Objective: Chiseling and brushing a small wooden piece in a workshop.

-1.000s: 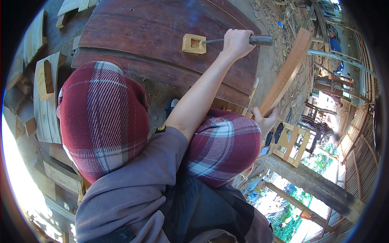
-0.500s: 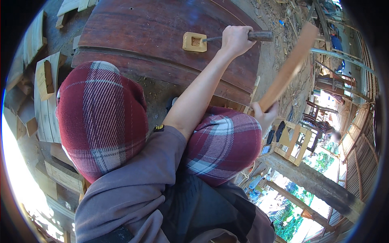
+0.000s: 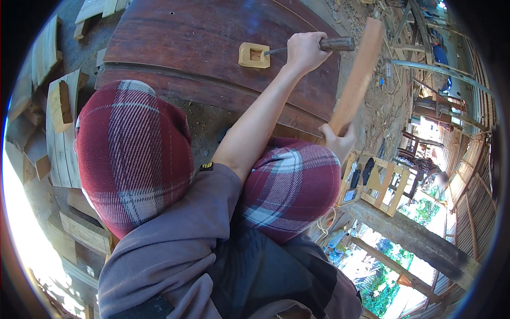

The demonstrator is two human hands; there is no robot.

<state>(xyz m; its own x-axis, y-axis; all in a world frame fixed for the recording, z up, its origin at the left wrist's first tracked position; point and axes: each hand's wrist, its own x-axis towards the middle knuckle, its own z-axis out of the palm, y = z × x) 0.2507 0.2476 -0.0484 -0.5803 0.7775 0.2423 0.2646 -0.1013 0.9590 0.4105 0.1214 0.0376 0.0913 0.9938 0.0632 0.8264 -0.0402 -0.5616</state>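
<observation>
My left hand (image 3: 305, 53) is wrapped round a chisel (image 3: 337, 44) with a dark round handle. The chisel's thin blade slants leftward, its tip at the hollow of a small yellowish wooden block (image 3: 254, 55). That block has a squared recess cut in its middle and lies on a dark reddish-brown wooden panel (image 3: 191, 37). Beyond my right knee, my right hand (image 3: 340, 142) grips the lower end of a long flat wooden stick (image 3: 358, 80). The stick points up and away, its far end to the right of the chisel handle, apart from it.
My knees (image 3: 135, 154), in red plaid cloth, are close to the panel's near edge. Cut boards and wood offcuts (image 3: 61, 127) lie at the left. Wood chips cover the ground on the right, near a wooden frame (image 3: 385, 186). A person (image 3: 440, 181) is far off.
The stick has swung left and become more upright, nearer the chisel handle. My right hand has shifted slightly left and up. My left hand, chisel and block are almost where they were.
</observation>
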